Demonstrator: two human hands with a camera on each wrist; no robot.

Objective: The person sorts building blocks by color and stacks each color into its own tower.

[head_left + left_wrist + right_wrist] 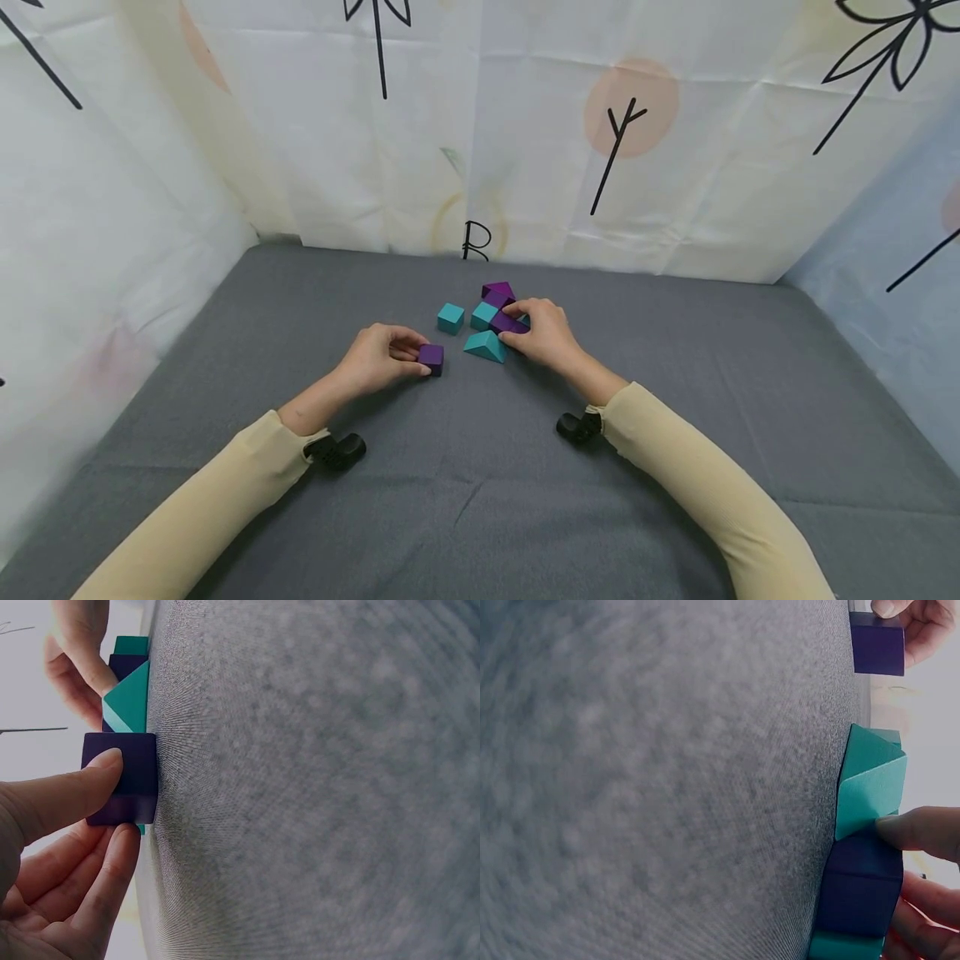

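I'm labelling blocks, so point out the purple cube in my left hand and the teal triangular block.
Purple cube (431, 356): head view, on its top face.
Teal triangular block (133, 699): left wrist view, on its triangular face.

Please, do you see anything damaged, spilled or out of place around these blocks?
Nothing stands out: I see no spill and no visible damage. The left hand holds a purple cube apart from the block cluster, and the right hand pinches a purple block in it. At most, the gray cloth shows light creases.

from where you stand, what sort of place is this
Perhaps a screened-off tabletop workspace: grey cloth underneath, printed pale sheets on three sides, and purple and teal blocks on the cloth.
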